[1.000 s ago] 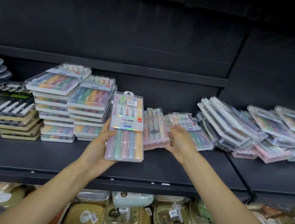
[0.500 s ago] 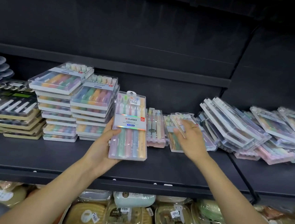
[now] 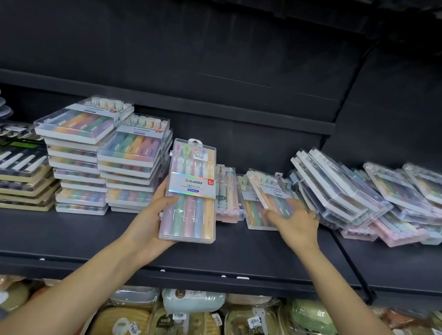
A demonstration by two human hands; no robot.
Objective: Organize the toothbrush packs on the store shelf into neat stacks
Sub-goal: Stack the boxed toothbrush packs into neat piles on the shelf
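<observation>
The left hand (image 3: 151,214) grips a clear plastic 5-brush toothbrush pack (image 3: 191,191) upright above the dark metal shelf (image 3: 48,235) — thumb across its front, beside 2 neat pack stacks (image 3: 103,157). The right hand (image 3: 296,222) curls its fingers (image 3: 277,212) around a tilted clear pastel-brush pack (image 3: 266,190) — a toppled heap of packs (image 3: 345,194) lies just right.

bare shelf (image 3: 48,235) runs open below and in front of the fingers (image 3: 277,216). neat stacks (image 3: 103,157) block the left, a slumped pile of packs (image 3: 345,194) crowds the right, loose packs (image 3: 228,194) sit between.
</observation>
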